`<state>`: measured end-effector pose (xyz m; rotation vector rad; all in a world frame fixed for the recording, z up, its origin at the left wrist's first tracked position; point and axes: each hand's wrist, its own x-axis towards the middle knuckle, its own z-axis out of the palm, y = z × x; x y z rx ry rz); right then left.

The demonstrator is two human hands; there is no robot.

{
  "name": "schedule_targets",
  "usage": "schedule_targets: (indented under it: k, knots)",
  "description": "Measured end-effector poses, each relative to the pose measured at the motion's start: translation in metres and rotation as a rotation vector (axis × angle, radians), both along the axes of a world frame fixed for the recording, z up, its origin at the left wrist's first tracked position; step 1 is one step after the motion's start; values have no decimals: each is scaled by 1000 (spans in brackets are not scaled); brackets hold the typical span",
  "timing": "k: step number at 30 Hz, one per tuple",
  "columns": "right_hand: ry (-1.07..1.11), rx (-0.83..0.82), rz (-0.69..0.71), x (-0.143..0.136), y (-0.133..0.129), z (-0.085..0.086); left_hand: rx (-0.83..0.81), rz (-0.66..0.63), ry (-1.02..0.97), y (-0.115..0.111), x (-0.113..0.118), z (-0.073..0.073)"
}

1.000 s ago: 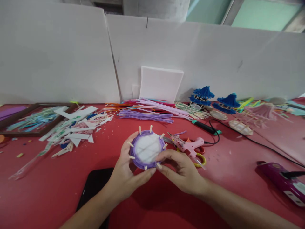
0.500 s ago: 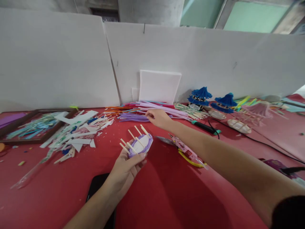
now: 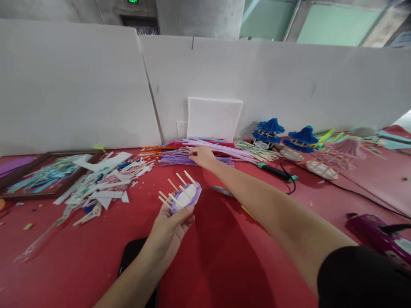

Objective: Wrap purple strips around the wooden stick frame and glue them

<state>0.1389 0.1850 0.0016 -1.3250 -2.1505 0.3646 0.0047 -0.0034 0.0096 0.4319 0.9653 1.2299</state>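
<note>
In my left hand (image 3: 173, 224) is a small oval white base (image 3: 185, 196) edged with purple pipe cleaner. Several short wooden sticks (image 3: 174, 185) stand up from its rim, and my thumb lies along the near edge. My right hand (image 3: 203, 156) reaches to the back of the table, with thumb and fingers pinched together at a bundle of purple pipe cleaners (image 3: 175, 159). Whatever is between those fingertips is too small to make out. Lilac pipe cleaners (image 3: 221, 147) lie just behind and to the right of that hand.
A black phone (image 3: 131, 252) lies under my left forearm. Scissors (image 3: 222, 191) are partly hidden by my right arm. Left are paper scraps (image 3: 107, 194) and a brown frame (image 3: 48, 192). Right are blue-roofed models (image 3: 269, 131), a black-and-green tool (image 3: 276, 172), its cord, and a purple device (image 3: 375, 233).
My right hand has shifted slightly left and lower at the pipe cleaners, its forearm now covering the pink glue gun. My left hand has moved a little left with the oval base. The view has tilted.
</note>
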Motion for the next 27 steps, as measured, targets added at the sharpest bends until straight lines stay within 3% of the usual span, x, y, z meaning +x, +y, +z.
schedule_targets:
  k: [3, 7, 10, 13, 15, 18, 21, 23, 25, 27]
  knots:
    - [32, 78, -30, 7, 3, 21, 33, 50, -24, 0, 1, 2]
    - [115, 241, -74, 22, -6, 69, 51, 79, -19, 0, 2, 3]
    - [209, 471, -90, 39, -41, 102, 56, 110, -19, 0, 2, 4]
    - [245, 497, -89, 51, -100, 112, 57, 137, -38, -1, 1, 5]
    - [267, 392, -41, 54, -141, 103, 81, 125, -45, -2, 0, 6]
    - [455, -57, 163, 49, -189, 72, 114, 87, -30, -3, 0, 6]
    - [751, -558, 282, 42, -212, 39, 137, 38, 7, -5, 2, 5]
    - [866, -800, 258, 38, -218, 21, 149, 18, 28, -7, 4, 5]
    - [883, -872, 202, 37, -218, 10, 164, 20, 45, -8, 5, 6]
    - [857, -842, 156, 36, -216, 2, 177, 17, 75, -9, 5, 7]
